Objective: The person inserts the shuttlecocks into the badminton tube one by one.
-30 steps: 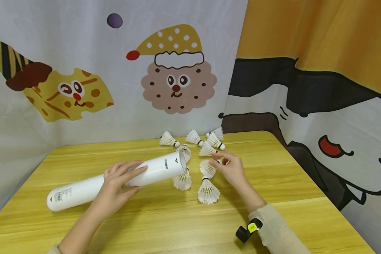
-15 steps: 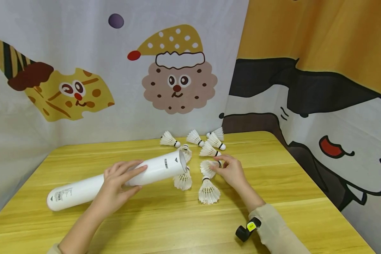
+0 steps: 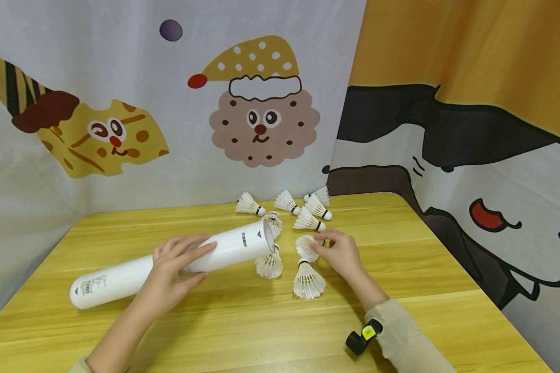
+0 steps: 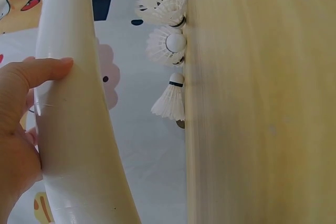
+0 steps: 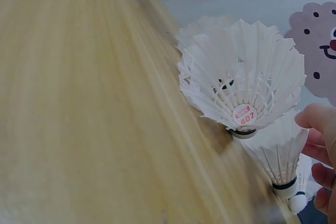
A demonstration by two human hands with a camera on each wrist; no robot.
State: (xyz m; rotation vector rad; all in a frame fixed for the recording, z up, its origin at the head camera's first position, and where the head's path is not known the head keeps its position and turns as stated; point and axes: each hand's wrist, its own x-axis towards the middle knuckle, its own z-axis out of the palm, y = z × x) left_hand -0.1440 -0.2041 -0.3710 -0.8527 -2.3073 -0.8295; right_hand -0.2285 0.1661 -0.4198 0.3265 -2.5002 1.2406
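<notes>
The right hand [image 3: 340, 252] has now closed its fingertips on a shuttlecock [image 3: 306, 247]; the left hand [image 3: 170, 269] still grips the tube [image 3: 168, 264].

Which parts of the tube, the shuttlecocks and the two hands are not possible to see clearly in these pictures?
- Inside of the tube: head view shows its mouth edge-on; left wrist view cuts it off.
- Print on the tube: too small in the head view.
- Right hand grip on the shuttlecock: fingers cover the cork; right wrist view shows only fingertips at the edge.
- Left hand palm: hidden against the tube.
</notes>
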